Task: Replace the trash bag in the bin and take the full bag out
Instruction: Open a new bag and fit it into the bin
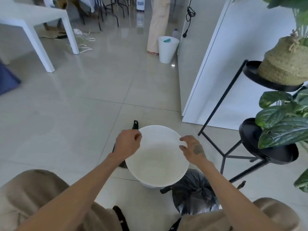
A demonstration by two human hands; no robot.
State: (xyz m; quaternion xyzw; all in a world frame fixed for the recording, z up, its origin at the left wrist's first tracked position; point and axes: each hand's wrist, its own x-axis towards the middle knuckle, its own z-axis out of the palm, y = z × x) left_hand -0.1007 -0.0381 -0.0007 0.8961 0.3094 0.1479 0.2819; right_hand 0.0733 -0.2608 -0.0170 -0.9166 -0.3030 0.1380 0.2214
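Now: both hands at the rim of the white bin, full bag on the floor beside it.

Nearest, the tied dark full bag (pixel 194 190) sits on the tiled floor (pixel 70 104) just right of the white bin (pixel 156 157), touching its near side. Both forearms reach forward and down from bent knees. Left hand (pixel 127 144) is at the bin's left rim, fingers curled shut in a pinch; what they pinch is too faint to tell. Right hand (pixel 193 150) hovers at the right rim, fingers half-curled and apart, thumb near the edge. Bin interior looks pale and bare of rubbish. Dark bag handles (pixel 135 125) show behind the left rim. Right: black plant stand (pixel 233 154). Far: second white bin (pixel 167 49) and white table (pixel 33 19).
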